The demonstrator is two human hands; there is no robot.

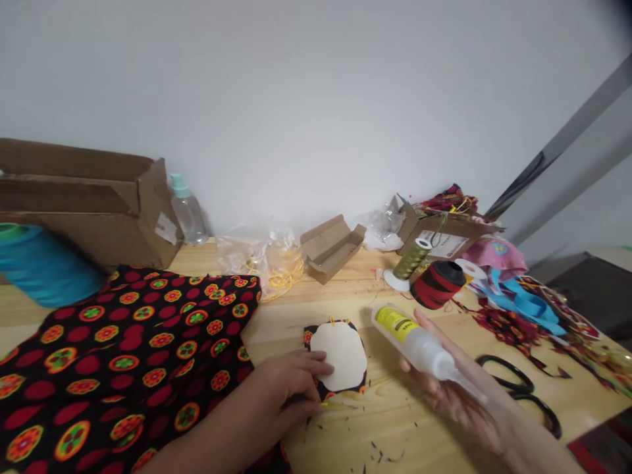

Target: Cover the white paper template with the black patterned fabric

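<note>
A cream, rounded card piece (340, 355) lies on a slightly larger patch of dark patterned fabric (363, 388) on the wooden table. The fingertips of my left hand (296, 382) rest on the card's left edge, fingers spread. My right hand (449, 388) holds a clear glue bottle (409, 339) with a yellow label, tilted, its thin nozzle pointing down to the right. A small bit of yellow cord (332, 322) shows at the card's top edge. Black patterned cloth (148, 342) spreads out left of my left hand.
Black-handled scissors (533, 395) lie at the right. Behind are a red and black thread cone (438, 284), a green-gold spool (412, 260), an open small box (333, 250) and a scrap box (444, 234). A large carton (148, 217), pump bottle (188, 214) and blue cone (49, 266) stand left.
</note>
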